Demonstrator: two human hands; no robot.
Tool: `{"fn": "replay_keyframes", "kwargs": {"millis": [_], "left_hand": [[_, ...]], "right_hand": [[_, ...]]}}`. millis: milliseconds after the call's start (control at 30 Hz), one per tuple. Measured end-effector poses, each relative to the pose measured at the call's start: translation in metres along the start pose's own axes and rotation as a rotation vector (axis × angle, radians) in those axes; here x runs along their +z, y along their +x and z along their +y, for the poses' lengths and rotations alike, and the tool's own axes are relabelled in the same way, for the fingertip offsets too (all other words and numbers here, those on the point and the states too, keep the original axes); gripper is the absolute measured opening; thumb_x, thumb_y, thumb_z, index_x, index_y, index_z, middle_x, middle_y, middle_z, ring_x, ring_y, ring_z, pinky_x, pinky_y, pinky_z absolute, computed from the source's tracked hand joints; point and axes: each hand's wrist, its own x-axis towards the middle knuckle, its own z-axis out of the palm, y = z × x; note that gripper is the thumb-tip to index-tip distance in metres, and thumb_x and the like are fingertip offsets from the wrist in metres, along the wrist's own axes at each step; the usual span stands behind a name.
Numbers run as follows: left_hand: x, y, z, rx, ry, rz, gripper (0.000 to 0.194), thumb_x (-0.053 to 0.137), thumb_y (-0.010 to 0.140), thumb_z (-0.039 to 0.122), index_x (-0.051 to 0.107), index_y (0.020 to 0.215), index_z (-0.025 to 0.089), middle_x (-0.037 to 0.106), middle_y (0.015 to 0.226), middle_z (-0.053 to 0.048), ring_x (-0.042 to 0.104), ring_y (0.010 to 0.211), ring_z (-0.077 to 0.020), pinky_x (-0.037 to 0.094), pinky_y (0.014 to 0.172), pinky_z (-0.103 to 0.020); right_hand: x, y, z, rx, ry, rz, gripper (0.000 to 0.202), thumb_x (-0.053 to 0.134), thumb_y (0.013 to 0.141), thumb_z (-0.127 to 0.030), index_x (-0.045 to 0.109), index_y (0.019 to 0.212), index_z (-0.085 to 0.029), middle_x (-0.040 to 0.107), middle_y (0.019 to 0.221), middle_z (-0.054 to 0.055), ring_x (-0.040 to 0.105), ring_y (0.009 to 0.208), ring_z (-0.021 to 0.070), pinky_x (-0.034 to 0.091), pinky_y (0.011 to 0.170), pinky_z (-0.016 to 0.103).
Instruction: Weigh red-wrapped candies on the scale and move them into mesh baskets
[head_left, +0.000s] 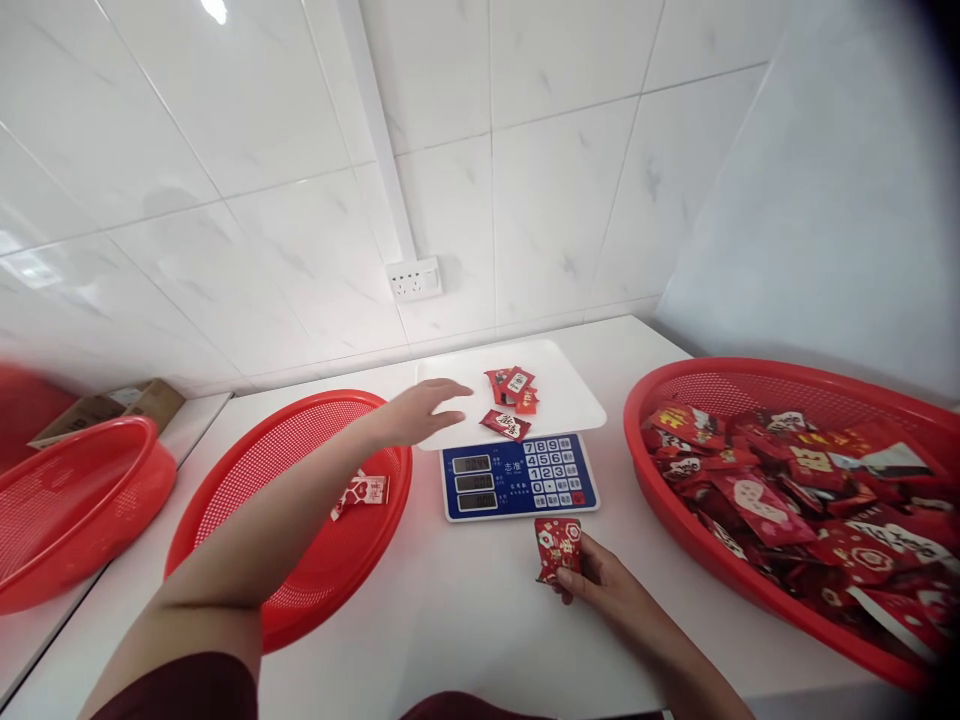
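Nearest the camera, a dark maroon sleeve [187, 690] ended on the upper part of the left arm, which reached forward across a round red basket [300, 435]. At its end the left hand [427, 412] hung at the left side of the scale's white tray [559, 375], thumb and fingers spread well apart and holding nothing; whether it touched the tray could not be told. Upon that tray, to the right of the fingertips, lay a small heap of red packets [515, 384], with a dark red packet [505, 425] just in front of them. Below the tray, the blue panel [517, 478] of the scale showed its displays and keys, the digits too blurred to read. In front of the panel, the right hand [592, 575] pinched a patterned red packet [557, 545] between thumb and fingers, above the white table [450, 610]. Under the left forearm, a red-and-white packet [367, 490] lay in the round basket, while at the right a larger red basket [720, 380] held many wrapped packets [825, 500].
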Motion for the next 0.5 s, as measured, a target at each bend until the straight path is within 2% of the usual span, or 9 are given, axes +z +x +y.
{"fn": "replay_keyframes", "kwargs": {"millis": [67,133,233,333,500], "left_hand": [[0.018,0.032,0.014,0.131,0.004,0.024,0.047,0.034,0.093,0.044,0.042,0.136,0.027,0.037,0.148,-0.005,0.030,0.137,-0.0200,0.027,0.111,-0.036],[0.031,0.062,0.025,0.203,0.053,0.025,0.046,0.033,0.094,0.042,0.042,0.137,0.028,0.029,0.152,-0.004,0.019,0.142,-0.0230,0.022,0.114,-0.040],[0.042,0.092,0.032,0.181,0.141,-0.028,0.045,0.039,0.092,0.043,0.048,0.133,0.027,0.023,0.154,-0.004,0.008,0.143,-0.0292,0.016,0.114,-0.048],[0.042,0.101,0.026,0.121,0.166,-0.063,0.048,0.050,0.086,0.046,0.052,0.129,0.025,0.026,0.153,-0.007,0.011,0.143,-0.0323,0.018,0.114,-0.049],[0.041,0.096,0.014,0.064,0.164,-0.023,0.053,0.055,0.083,0.045,0.051,0.130,0.022,0.027,0.152,-0.011,0.014,0.142,-0.0343,0.021,0.113,-0.047]], "right_hand": [[-0.001,0.000,0.003,-0.014,-0.001,0.020,0.039,0.066,0.075,-0.051,0.058,0.092,-0.017,0.065,0.082,0.007,0.056,0.070,0.0173,0.046,0.065,0.032],[-0.001,-0.001,0.005,-0.029,0.009,0.050,0.041,0.065,0.075,-0.052,0.058,0.094,-0.017,0.064,0.081,0.007,0.056,0.070,0.0174,0.046,0.065,0.032],[-0.001,-0.002,0.006,-0.045,0.026,0.079,0.045,0.065,0.075,-0.054,0.058,0.099,-0.017,0.064,0.079,0.005,0.055,0.069,0.0171,0.045,0.064,0.031],[0.001,-0.003,0.004,-0.053,0.033,0.073,0.045,0.065,0.074,-0.055,0.058,0.097,-0.017,0.062,0.077,0.005,0.055,0.068,0.0166,0.045,0.064,0.031],[0.002,-0.003,-0.003,-0.026,0.016,0.023,0.045,0.066,0.073,-0.056,0.056,0.093,-0.017,0.062,0.078,0.005,0.054,0.067,0.0153,0.046,0.065,0.031]]}}
